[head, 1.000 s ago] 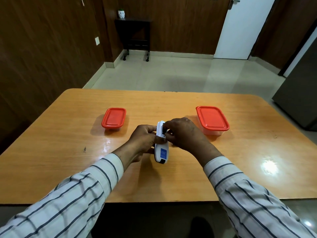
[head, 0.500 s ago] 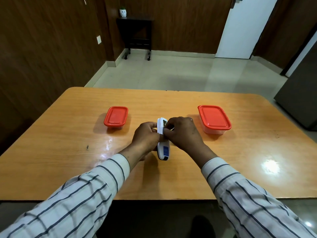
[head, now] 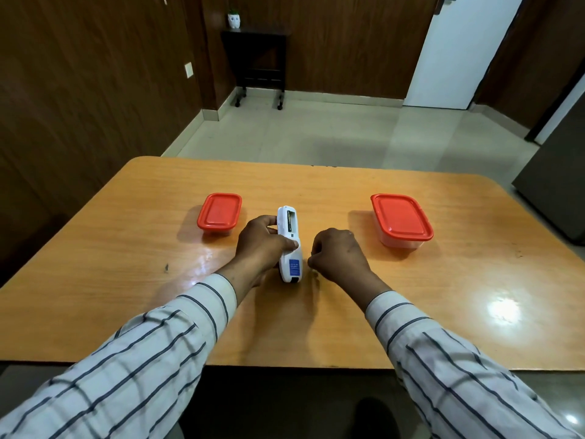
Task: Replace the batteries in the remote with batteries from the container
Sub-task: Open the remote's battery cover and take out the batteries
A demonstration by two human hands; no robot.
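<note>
My left hand point(head: 262, 245) grips a white remote point(head: 293, 263) that lies back-side up on the wooden table point(head: 443, 299), pointing away from me. Its battery compartment point(head: 289, 222) at the far end is uncovered, with one dark battery in the left slot and the right slot looking bare. My right hand point(head: 338, 255) hovers just right of the remote with its fingers curled shut. What is inside the fist is hidden. A small red-lidded container point(head: 219, 213) stands left of the remote and a larger red-lidded container point(head: 400, 221) stands to the right, both closed.
The table's near edge runs just below my forearms in striped sleeves. Beyond the far edge is tiled floor, a dark side table point(head: 256, 55) against the wood-panelled wall, and a white door point(head: 459, 49). A grey cabinet point(head: 557, 185) stands at the right.
My right hand has left the remote's battery compartment and drawn back to the right, closed. The compartment now shows uncovered. My left hand still holds the remote.
</note>
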